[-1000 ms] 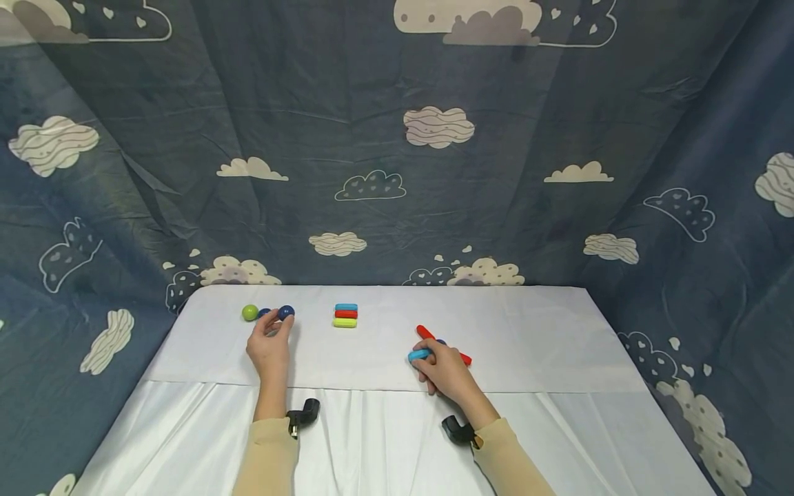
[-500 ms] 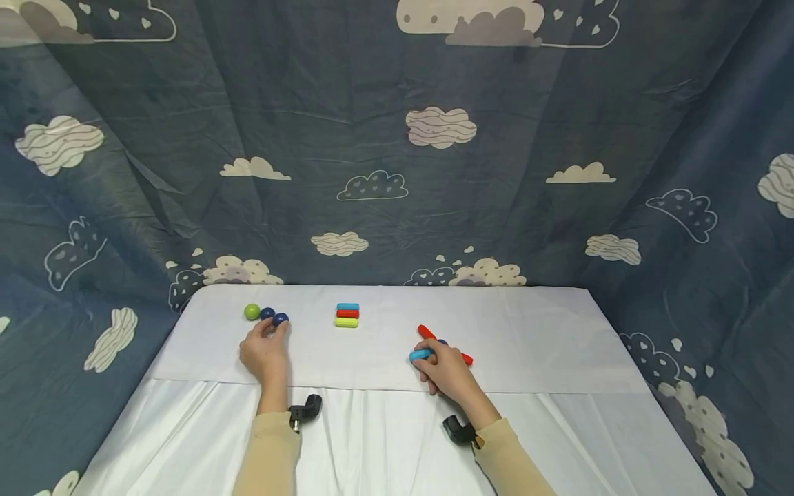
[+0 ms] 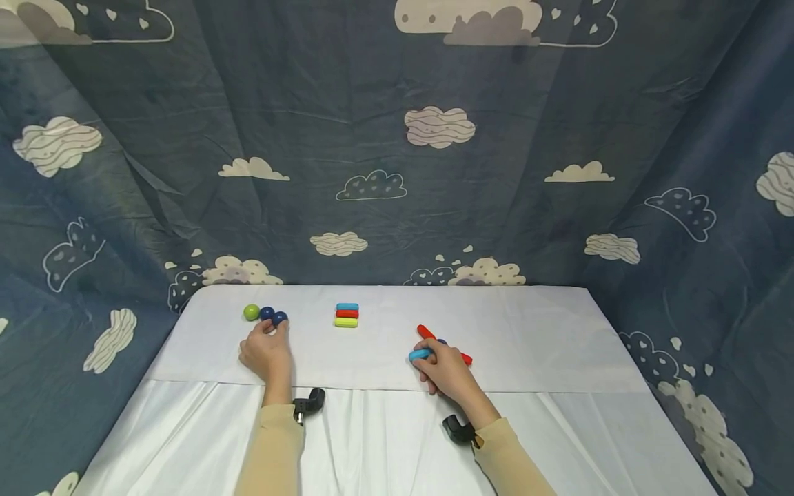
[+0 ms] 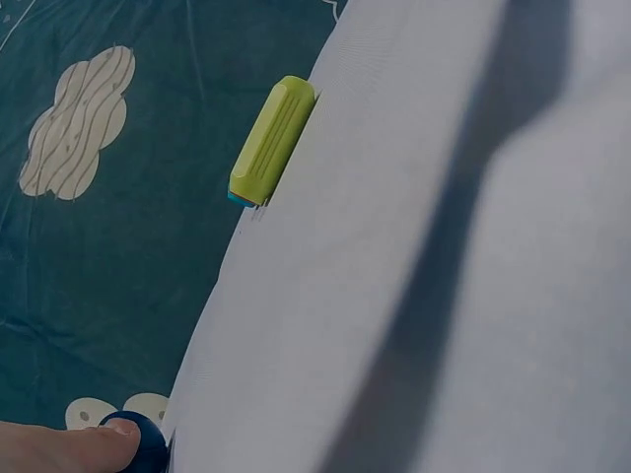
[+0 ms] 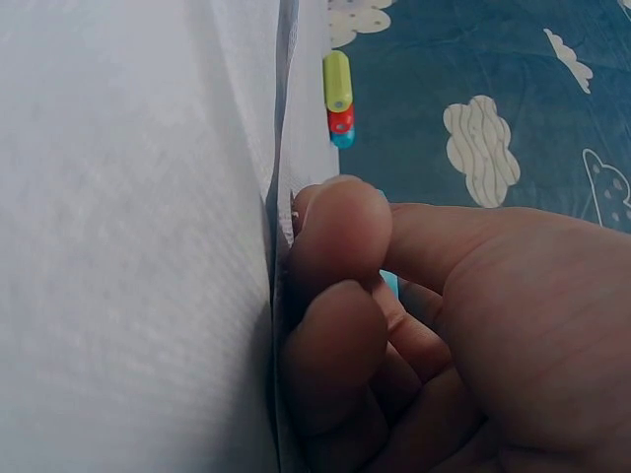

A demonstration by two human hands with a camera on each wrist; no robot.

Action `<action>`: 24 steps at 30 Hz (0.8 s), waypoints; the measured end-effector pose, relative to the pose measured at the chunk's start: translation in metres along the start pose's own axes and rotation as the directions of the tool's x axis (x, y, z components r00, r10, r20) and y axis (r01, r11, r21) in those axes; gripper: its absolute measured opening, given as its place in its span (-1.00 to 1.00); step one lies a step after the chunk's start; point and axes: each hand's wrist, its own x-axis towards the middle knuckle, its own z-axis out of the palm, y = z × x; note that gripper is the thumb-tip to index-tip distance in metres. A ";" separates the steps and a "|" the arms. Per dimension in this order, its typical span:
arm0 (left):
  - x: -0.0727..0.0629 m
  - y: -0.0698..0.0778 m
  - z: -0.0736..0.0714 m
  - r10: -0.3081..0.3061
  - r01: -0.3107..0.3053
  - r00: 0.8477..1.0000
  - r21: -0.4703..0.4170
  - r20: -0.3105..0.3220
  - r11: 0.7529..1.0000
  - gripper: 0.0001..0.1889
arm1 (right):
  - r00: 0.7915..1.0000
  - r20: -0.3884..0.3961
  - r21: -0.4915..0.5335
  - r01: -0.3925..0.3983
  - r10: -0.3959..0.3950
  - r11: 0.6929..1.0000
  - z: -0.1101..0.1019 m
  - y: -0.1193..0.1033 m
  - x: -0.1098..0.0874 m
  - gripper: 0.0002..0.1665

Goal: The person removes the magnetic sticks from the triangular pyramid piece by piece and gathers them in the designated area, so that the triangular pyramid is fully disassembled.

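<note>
While the person's left hand, at the left of the head view, pinches the rightmost dark blue ball between thumb and finger, the right hand, well apart at centre right, pinches a light blue stick. From where I stand, that stick points toward the left of the frame, and one end disappears into the fingers. Behind the right hand, red shows on both sides of the knuckles, with a bit of dark blue between; I can't tell whether it's one long piece or two. Just left of the pinched ball sit another dark blue ball and then a green ball, in a short row at the upper left of the tabletop. I'd worry about that row: nothing visible fences it in, so a nudge from a fingertip, or a loose release, could set a ball rolling. Between the hands, at upper centre, blue, red and yellow-green sticks lie parallel; a careless sweep of the left hand rightward could scatter them across the white cloth.
</note>
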 end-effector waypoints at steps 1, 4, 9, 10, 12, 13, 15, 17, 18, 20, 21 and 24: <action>0.000 0.000 0.000 -0.002 0.002 1.000 -0.006 -0.002 1.000 -0.61 | 1.000 0.000 -0.001 0.002 -0.002 1.000 0.000 0.000 0.000 -0.65; -0.001 0.001 -0.001 -0.007 0.006 1.000 -0.030 -0.006 1.000 -0.60 | 1.000 -0.003 -0.003 0.008 -0.008 1.000 0.000 0.000 0.000 -0.66; -0.001 0.001 -0.002 0.000 -0.001 1.000 -0.052 -0.022 0.999 -0.61 | 1.000 -0.005 -0.007 0.005 -0.005 1.000 0.000 0.001 0.000 -0.66; -0.001 0.001 -0.002 0.001 -0.002 1.000 -0.053 -0.023 0.999 -0.61 | 1.000 -0.005 -0.006 0.004 -0.004 1.000 0.000 0.001 0.000 -0.66; -0.002 0.000 -0.002 0.001 -0.002 1.000 -0.053 -0.023 0.999 -0.61 | 1.000 -0.002 -0.001 0.004 -0.004 1.000 0.000 0.001 0.000 -0.66; -0.002 0.000 -0.001 0.001 -0.002 1.000 -0.052 -0.021 0.999 -0.61 | 1.000 0.001 0.000 0.005 -0.005 1.000 0.000 0.001 0.000 -0.66; -0.001 -0.001 -0.001 0.002 -0.003 1.000 -0.051 -0.018 0.999 -0.61 | 1.000 0.005 0.000 0.012 -0.012 1.000 0.000 0.001 -0.001 -0.66; -0.001 -0.002 -0.002 0.005 -0.005 1.000 -0.052 -0.016 0.999 -0.60 | 1.000 0.009 -0.002 0.015 -0.015 1.000 0.000 0.000 -0.001 -0.65; -0.001 -0.002 -0.002 0.005 -0.006 1.000 -0.054 -0.016 0.999 -0.60 | 1.000 0.010 -0.003 0.014 -0.014 1.000 0.000 0.000 -0.001 -0.64; -0.001 -0.002 -0.003 0.005 -0.006 1.000 -0.060 -0.015 0.998 -0.60 | 1.000 0.009 -0.003 0.010 -0.010 1.000 0.000 0.000 -0.001 -0.64; -0.001 -0.002 -0.003 0.004 -0.005 1.000 -0.063 -0.014 0.998 -0.59 | 1.000 0.007 -0.001 0.006 -0.006 1.000 0.000 0.000 -0.001 -0.64; -0.001 -0.001 -0.004 -0.008 0.008 1.000 -0.070 -0.001 0.998 -0.58 | 1.000 0.002 0.005 0.001 -0.001 1.000 0.000 0.000 -0.001 -0.66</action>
